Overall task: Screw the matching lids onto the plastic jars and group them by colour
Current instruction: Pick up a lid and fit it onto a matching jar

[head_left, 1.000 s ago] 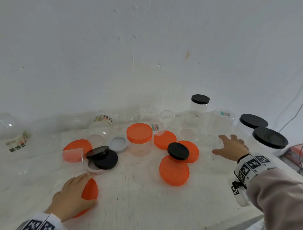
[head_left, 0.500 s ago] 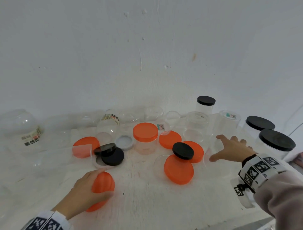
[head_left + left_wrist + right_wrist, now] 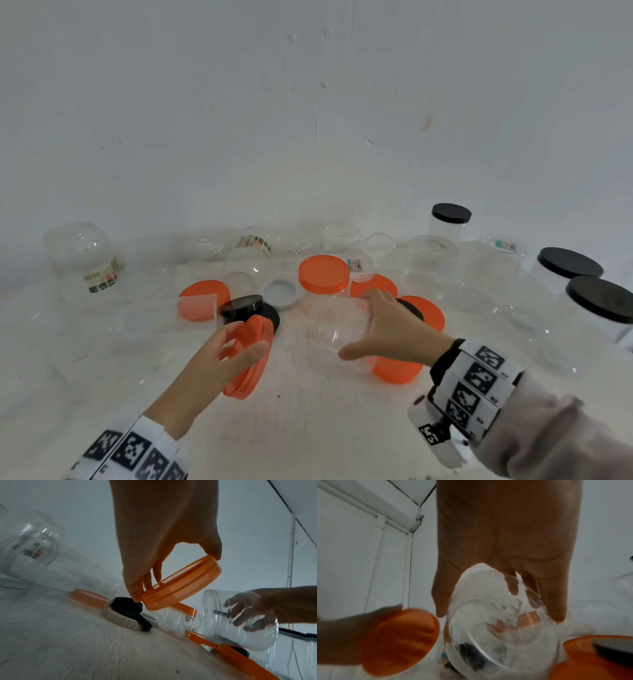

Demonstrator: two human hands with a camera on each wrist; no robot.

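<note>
I am gripping an orange lid (image 3: pixel 249 356) by its rim in my left hand (image 3: pixel 219 363), and my right hand (image 3: pixel 394 329) is wrapping a clear jar (image 3: pixel 337 329), tipped sideways above the bench (image 3: pixel 308 428). The jar looks light, thin-walled and slippery, so I am holding its body.

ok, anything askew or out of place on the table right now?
Mostly sorting clutter. Several lidless clear jars lie tipped on their sides near the wall, such as the labelled jar. A small black lid sits tilted across another black lid. No spill or damage visible. The left hand holds an orange lid; the right hand holds a clear jar.
</note>
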